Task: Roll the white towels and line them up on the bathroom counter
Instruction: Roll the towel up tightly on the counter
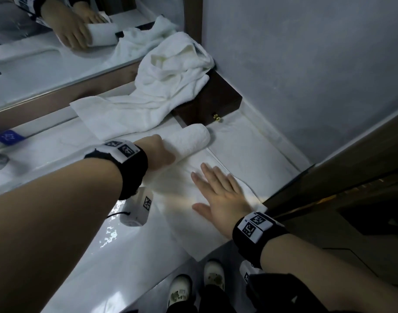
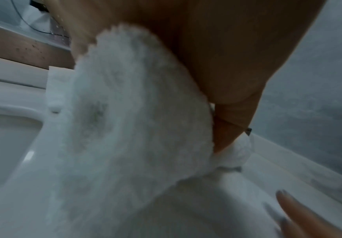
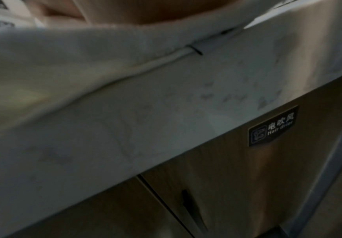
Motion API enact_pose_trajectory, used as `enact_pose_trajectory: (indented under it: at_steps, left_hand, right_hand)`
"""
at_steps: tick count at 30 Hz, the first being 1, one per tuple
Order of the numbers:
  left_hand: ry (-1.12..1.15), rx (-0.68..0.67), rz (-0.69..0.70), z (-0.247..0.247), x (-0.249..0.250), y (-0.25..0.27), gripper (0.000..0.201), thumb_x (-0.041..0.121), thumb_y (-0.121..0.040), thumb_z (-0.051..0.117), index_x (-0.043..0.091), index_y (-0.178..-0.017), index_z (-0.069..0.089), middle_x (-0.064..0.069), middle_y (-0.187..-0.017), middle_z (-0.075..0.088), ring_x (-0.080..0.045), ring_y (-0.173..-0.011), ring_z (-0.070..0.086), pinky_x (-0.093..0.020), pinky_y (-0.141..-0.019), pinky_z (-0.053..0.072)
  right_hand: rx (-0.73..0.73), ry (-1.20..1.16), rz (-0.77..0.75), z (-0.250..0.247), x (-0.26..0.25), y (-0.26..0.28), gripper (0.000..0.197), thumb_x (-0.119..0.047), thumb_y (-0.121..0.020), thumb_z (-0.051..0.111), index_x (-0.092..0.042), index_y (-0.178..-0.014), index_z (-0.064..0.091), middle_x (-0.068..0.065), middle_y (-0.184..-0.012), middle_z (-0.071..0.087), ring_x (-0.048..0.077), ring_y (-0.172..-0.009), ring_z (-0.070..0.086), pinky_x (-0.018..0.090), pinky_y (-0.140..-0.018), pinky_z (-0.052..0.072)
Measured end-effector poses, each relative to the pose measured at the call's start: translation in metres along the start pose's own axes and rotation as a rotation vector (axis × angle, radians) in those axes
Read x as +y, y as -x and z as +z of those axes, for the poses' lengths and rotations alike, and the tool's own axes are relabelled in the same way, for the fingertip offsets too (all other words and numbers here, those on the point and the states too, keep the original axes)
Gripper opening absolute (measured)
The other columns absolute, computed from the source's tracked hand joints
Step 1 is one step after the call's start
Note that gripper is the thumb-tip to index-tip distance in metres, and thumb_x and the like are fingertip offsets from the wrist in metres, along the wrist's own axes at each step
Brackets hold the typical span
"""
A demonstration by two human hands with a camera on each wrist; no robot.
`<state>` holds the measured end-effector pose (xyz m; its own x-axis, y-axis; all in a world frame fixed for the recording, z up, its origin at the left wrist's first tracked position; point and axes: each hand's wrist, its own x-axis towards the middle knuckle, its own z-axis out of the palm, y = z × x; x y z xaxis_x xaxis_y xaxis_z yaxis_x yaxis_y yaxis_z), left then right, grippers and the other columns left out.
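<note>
A white towel lies on the bathroom counter (image 1: 250,141), its far end rolled into a thick roll (image 1: 193,138). My left hand (image 1: 158,152) grips the roll's left end from above, and in the left wrist view the palm (image 2: 206,56) curves over the fluffy roll (image 2: 129,112). The unrolled part (image 1: 177,184) stretches toward me and hangs a little over the counter's front edge (image 3: 166,120). My right hand (image 1: 218,193) presses flat on that part with straight, spread fingers (image 2: 300,215).
A loose heap of white towels (image 1: 170,82) drapes from a dark wooden box (image 1: 216,98) in the back corner down onto the counter. The mirror (image 1: 46,53) runs along the back and a grey wall (image 1: 306,64) closes the right. The sink basin (image 2: 2,145) lies left.
</note>
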<state>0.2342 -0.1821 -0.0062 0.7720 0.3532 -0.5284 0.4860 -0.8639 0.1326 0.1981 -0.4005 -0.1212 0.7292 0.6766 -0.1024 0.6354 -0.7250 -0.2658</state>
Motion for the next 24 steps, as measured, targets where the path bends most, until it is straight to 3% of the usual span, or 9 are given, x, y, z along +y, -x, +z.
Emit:
enact_pose_trajectory:
  at_steps: [2, 5, 9, 11, 16, 18, 20, 22, 24]
  left_hand:
    - [-0.047, -0.002, 0.013, -0.007, 0.001, -0.004, 0.051, 0.037, -0.090, 0.059, 0.005, -0.129, 0.052, -0.014, -0.127, 0.059, -0.030, -0.113, 0.058, -0.031, -0.078, 0.037]
    - [-0.095, -0.012, 0.016, -0.007, 0.007, -0.006, 0.043, 0.031, -0.094, 0.057, 0.000, -0.123, 0.055, -0.016, -0.123, 0.061, -0.030, -0.111, 0.060, -0.031, -0.077, 0.040]
    - [-0.076, 0.084, -0.065, 0.017, 0.016, -0.001, 0.049, 0.031, -0.092, 0.060, 0.004, -0.128, 0.041, -0.016, -0.123, 0.056, -0.035, -0.112, 0.056, -0.038, -0.086, 0.042]
    - [-0.133, 0.188, -0.093, 0.031, 0.020, 0.002, 0.041, 0.030, -0.092, 0.058, 0.008, -0.122, 0.041, -0.014, -0.119, 0.053, -0.033, -0.109, 0.052, -0.042, -0.088, 0.042]
    - [-0.232, 0.249, -0.066, 0.050, 0.019, 0.005, 0.035, 0.031, -0.093, 0.054, 0.014, -0.119, 0.037, -0.007, -0.117, 0.047, -0.027, -0.105, 0.045, -0.039, -0.075, 0.037]
    - [-0.253, 0.263, -0.045, 0.053, 0.017, 0.004, 0.037, 0.031, -0.093, 0.054, 0.015, -0.122, 0.037, -0.006, -0.120, 0.046, -0.026, -0.110, 0.045, -0.038, -0.075, 0.035]
    - [-0.227, 0.245, -0.026, 0.053, 0.014, 0.003, 0.035, 0.029, -0.093, 0.055, 0.015, -0.119, 0.037, -0.007, -0.119, 0.046, -0.027, -0.108, 0.047, -0.038, -0.075, 0.036]
    - [-0.189, 0.221, -0.017, 0.049, 0.011, 0.001, 0.035, 0.028, -0.092, 0.058, 0.014, -0.115, 0.036, -0.008, -0.115, 0.047, -0.028, -0.101, 0.049, -0.038, -0.073, 0.037]
    - [-0.170, 0.197, -0.007, 0.047, 0.008, -0.001, 0.037, 0.029, -0.090, 0.061, 0.014, -0.112, 0.035, -0.008, -0.112, 0.047, -0.027, -0.095, 0.048, -0.039, -0.071, 0.037]
  right_hand:
    - [-0.019, 0.001, -0.026, 0.001, 0.001, -0.001, 0.070, -0.065, -0.090, 0.023, -0.044, -0.149, -0.007, -0.016, -0.158, -0.018, 0.014, -0.147, -0.014, 0.046, -0.119, -0.001]
    - [-0.077, 0.001, -0.042, 0.001, 0.004, -0.007, 0.065, -0.067, -0.088, 0.021, -0.050, -0.146, -0.004, -0.019, -0.154, -0.027, 0.013, -0.144, -0.022, 0.050, -0.115, -0.014]
    - [-0.137, -0.030, -0.004, -0.003, 0.005, -0.014, 0.069, -0.071, -0.084, 0.025, -0.053, -0.142, -0.008, -0.019, -0.155, -0.025, 0.011, -0.140, -0.030, 0.049, -0.108, -0.026]
    - [-0.158, -0.049, 0.030, -0.003, 0.005, -0.016, 0.074, -0.073, -0.084, 0.027, -0.052, -0.143, -0.013, -0.022, -0.151, -0.031, 0.010, -0.140, -0.031, 0.046, -0.108, -0.026]
    - [-0.219, -0.049, 0.067, -0.008, 0.005, -0.021, 0.090, -0.079, -0.076, 0.034, -0.049, -0.143, -0.018, -0.027, -0.147, -0.036, 0.007, -0.140, -0.030, 0.048, -0.111, -0.021]
    - [-0.235, -0.099, 0.065, -0.014, 0.004, -0.025, 0.092, -0.081, -0.069, 0.041, -0.053, -0.143, -0.006, -0.027, -0.152, -0.026, 0.006, -0.142, -0.023, 0.049, -0.112, -0.015]
    - [-0.176, -0.186, 0.082, -0.023, 0.004, -0.031, 0.080, -0.077, -0.071, 0.047, -0.051, -0.141, 0.019, -0.022, -0.158, -0.001, 0.007, -0.142, -0.003, 0.044, -0.115, -0.003]
    - [-0.020, -0.263, 0.167, -0.032, 0.006, -0.042, 0.051, -0.059, -0.085, 0.053, -0.039, -0.131, 0.048, -0.011, -0.149, 0.034, 0.017, -0.134, 0.023, 0.036, -0.110, 0.018]
    - [0.125, -0.289, 0.301, -0.039, 0.011, -0.055, 0.033, -0.037, -0.090, 0.059, -0.024, -0.120, 0.060, -0.001, -0.130, 0.052, 0.023, -0.121, 0.039, 0.035, -0.101, 0.031]
